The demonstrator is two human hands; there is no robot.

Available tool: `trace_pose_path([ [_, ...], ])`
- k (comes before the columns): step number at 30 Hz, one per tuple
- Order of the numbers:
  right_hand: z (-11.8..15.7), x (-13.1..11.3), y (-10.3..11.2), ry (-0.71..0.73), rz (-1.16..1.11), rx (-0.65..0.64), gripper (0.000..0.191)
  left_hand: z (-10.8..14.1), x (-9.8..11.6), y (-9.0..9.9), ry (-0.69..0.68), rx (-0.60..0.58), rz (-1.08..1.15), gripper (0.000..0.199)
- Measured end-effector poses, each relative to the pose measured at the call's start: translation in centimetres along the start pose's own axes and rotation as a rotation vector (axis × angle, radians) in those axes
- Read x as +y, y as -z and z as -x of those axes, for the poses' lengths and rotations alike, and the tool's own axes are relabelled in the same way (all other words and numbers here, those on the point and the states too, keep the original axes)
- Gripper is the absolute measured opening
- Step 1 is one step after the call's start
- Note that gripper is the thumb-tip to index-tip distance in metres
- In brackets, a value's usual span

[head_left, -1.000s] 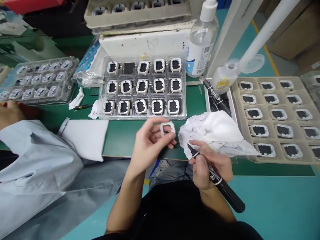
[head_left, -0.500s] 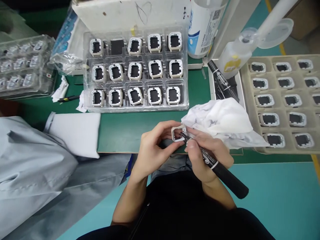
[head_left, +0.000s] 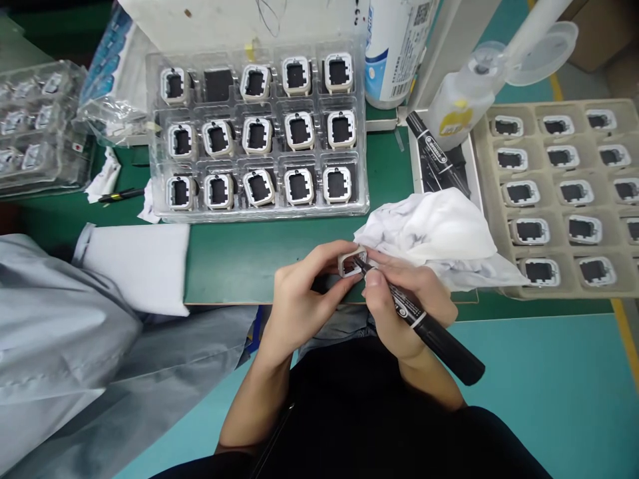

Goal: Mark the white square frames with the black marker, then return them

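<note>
My left hand (head_left: pixel 304 299) grips a small light-coloured square frame (head_left: pixel 344 265), like a watch case, between thumb and fingers. In my right hand (head_left: pixel 404 299) is a black marker pen (head_left: pixel 446 346), its tip pointing into the frame's opening. Whether the tip touches the inner wall I cannot make out. Both hands are close together over the front edge of the green table (head_left: pixel 239 266). Just beyond my right hand lies a crumpled white cloth (head_left: pixel 434 229).
A clear plastic tray (head_left: pixel 259 214) with rows of similar frames lies ahead. A beige tray (head_left: pixel 492 233) of frames is on the right. A second marker (head_left: pixel 436 154) rests on a white box beside a bottle (head_left: pixel 462 106). At left sits a person in grey clothing (head_left: pixel 54 346).
The frame has tilted in my left hand, and the marker's tip sits at a different spot inside its opening. The whole view has shifted slightly.
</note>
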State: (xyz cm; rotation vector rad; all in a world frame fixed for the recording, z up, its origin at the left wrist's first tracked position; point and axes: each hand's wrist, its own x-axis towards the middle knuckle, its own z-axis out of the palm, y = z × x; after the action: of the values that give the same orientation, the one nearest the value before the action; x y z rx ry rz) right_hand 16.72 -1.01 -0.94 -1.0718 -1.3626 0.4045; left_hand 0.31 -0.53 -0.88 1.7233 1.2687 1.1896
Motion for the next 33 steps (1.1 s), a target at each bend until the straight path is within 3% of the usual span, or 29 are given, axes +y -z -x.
trace_pose_path([
  [14,0.02,-0.04,0.02,-0.020,0.017,0.008,0.014,0.06,-0.07,-0.04,-0.041,-0.005,-0.047,0.035],
  [22,-0.47,-0.13,0.25,0.165,0.125,-0.061,0.027,0.51,-0.47,-0.24,-0.071,0.028,-0.090,0.038],
  [29,-0.41,-0.03,0.05,0.116,0.086,-0.021,0.021,0.63,-0.48,-0.45,-0.064,0.049,-0.033,0.041],
  [33,-0.52,0.04,0.22,0.153,0.113,-0.065,0.022,0.60,-0.45,-0.46,-0.043,0.057,-0.013,0.040],
])
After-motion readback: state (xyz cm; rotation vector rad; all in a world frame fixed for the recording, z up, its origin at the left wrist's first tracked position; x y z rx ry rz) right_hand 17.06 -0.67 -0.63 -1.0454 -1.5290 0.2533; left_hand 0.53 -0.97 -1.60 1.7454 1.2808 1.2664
